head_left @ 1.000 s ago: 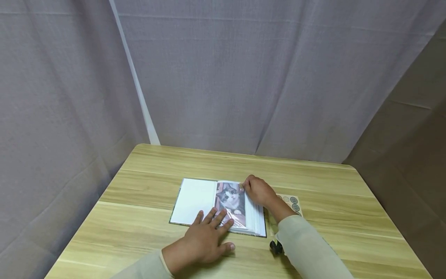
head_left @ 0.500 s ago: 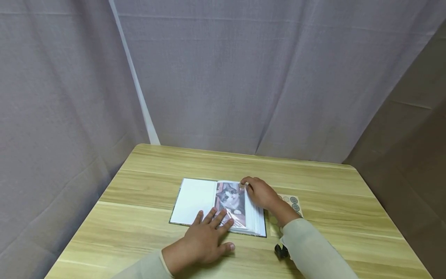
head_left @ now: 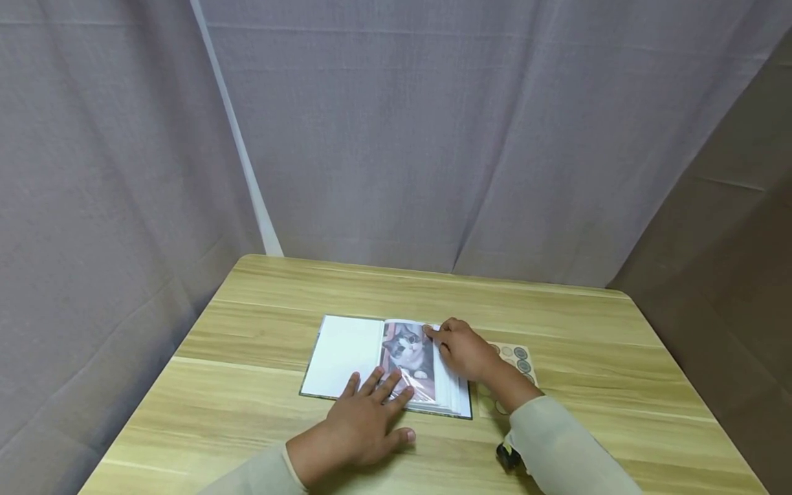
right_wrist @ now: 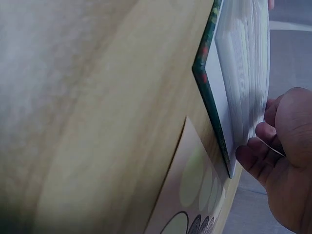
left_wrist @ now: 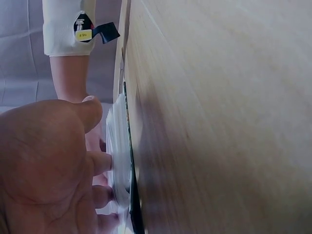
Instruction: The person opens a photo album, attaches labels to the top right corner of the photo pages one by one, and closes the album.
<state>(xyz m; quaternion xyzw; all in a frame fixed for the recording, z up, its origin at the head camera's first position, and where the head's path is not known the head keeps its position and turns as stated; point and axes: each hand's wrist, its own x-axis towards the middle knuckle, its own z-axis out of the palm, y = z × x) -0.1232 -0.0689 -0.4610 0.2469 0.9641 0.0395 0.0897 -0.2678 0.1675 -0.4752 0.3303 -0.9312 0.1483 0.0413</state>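
Observation:
A small photo album point(head_left: 348, 354) lies open on the table, with a cat photo point(head_left: 405, 349) in the clear sleeve of its right-hand page. My left hand point(head_left: 361, 421) rests with spread fingers over the bottom edge. At the photo's top right corner, a digit of my right hand point(head_left: 467, 350) presses on a small round sticker point(head_left: 426, 330), mostly covered. In the right wrist view, curled fingers point(right_wrist: 247, 158) hold a thin white page edge point(right_wrist: 271, 146) at the stacked pages point(right_wrist: 246, 73). A sheet of round stickers point(head_left: 523, 364) lies right of the album, partly under my right forearm.
The wooden table point(head_left: 260, 302) reaches back to grey curtains point(head_left: 371, 137) that hang behind and at the sides. A black strap end point(head_left: 507, 456) hangs from the right sleeve point(head_left: 553, 433).
My right hand has shifted its fingers at the photo's corner. Its pointing finger was stretched over the round sticker; now a digit presses on it. My left hand stays in place.

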